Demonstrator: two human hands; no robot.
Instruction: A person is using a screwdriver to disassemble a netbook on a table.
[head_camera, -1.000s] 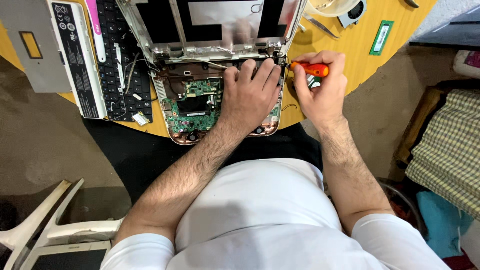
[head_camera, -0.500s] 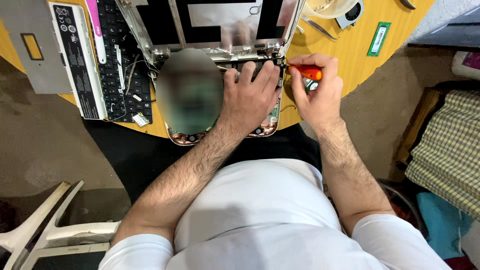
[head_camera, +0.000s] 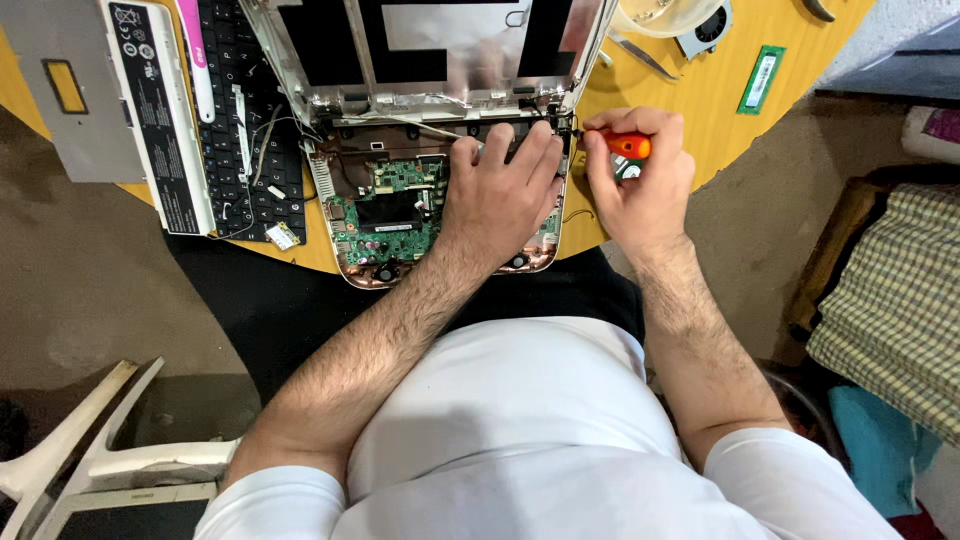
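Now my left hand (head_camera: 500, 190) lies flat, fingers spread, on the opened laptop (head_camera: 400, 215) at the worktop's (head_camera: 700, 90) near edge; my right hand (head_camera: 640, 180) grips an orange-handled screwdriver (head_camera: 622, 145) at its right hinge.

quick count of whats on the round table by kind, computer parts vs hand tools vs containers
Computer parts: 5 (opened laptop, loose keyboard, grey cover panel, cooling fan, green memory stick)
Hand tools: 2 (orange-handled screwdriver in the right hand, tweezers)
Containers: 1 (clear tub)
Total: 8
The left hand rests on the laptop.
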